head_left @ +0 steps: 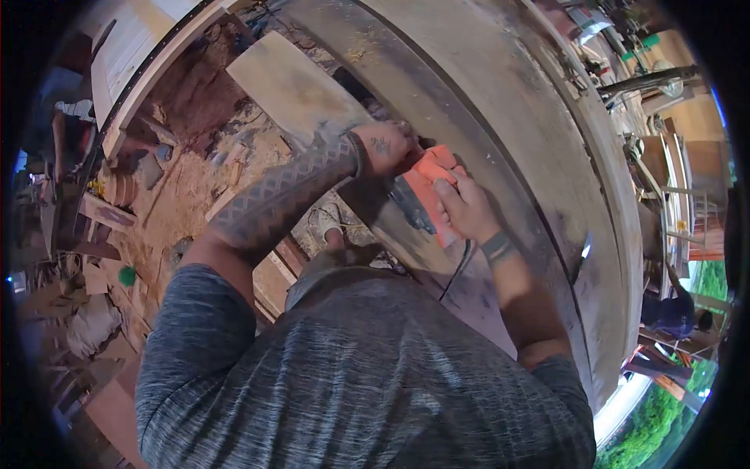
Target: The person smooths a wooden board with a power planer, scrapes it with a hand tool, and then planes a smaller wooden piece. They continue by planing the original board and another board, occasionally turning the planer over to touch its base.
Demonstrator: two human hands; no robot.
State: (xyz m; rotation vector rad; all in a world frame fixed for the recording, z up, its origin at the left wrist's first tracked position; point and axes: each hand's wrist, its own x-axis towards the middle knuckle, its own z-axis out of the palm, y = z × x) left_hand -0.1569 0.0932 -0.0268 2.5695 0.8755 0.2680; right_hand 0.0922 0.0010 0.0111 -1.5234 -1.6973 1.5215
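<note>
An orange corded power tool (pixel 434 166) with a dark grey lower side sits on a long wooden plank (pixel 406 86). My right hand (pixel 467 205) is closed around its rear part, thumb on top. At the front end of the tool my left hand (pixel 383 147) is closed, its fingers partly hidden, and seems to grip it. A dark cord (pixel 457 271) runs from the tool's rear toward my body. The underside of the tool is out of sight.
A wide curved wooden surface (pixel 539 102) lies to the right, with a dark gap along the plank. Left of me are a pale board (pixel 293 86) and ground (pixel 180 184) strewn with sawdust and scraps. Another person (pixel 673 313) is at the far right.
</note>
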